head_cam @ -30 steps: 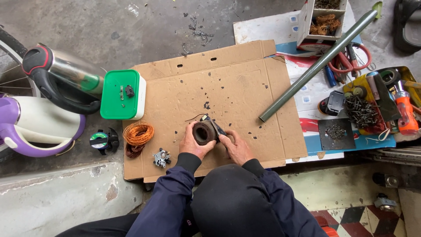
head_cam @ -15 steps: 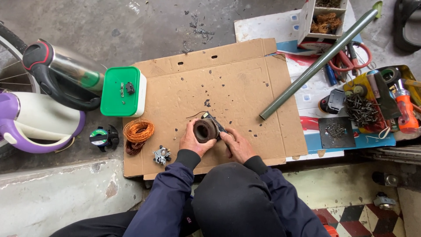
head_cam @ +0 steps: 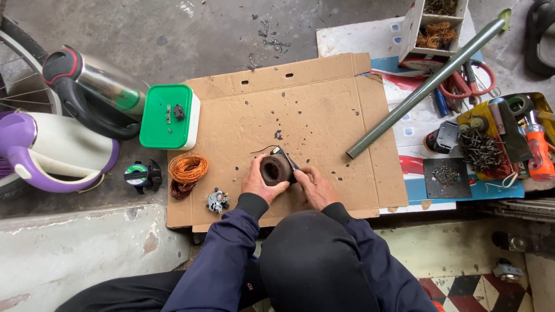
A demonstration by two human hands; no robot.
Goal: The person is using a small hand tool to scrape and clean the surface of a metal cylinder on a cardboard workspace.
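a flattened cardboard sheet (head_cam: 324,110) is lying on the concrete floor, serving as the work surface, with a long grey metal pipe (head_cam: 425,89) resting across its right edge. left of it a purple and white jug (head_cam: 58,153) and a green-lidded box (head_cam: 169,117) are sitting just off the sheet, and a copper wire coil (head_cam: 188,168) is lying at the left edge. the dark metal ring (head_cam: 275,169), looking like a small motor core, is sitting near the middle of the front of the cardboard. the left hand (head_cam: 258,184) is cupping its left side, fingers curled against the rim; the right hand (head_cam: 313,184) is pinching a thin dark tool (head_cam: 285,157) against its right edge, fingers closed together. judging by looks, the ring is heavy for its size, rigid, not fragile, best gripped around the outer rim.
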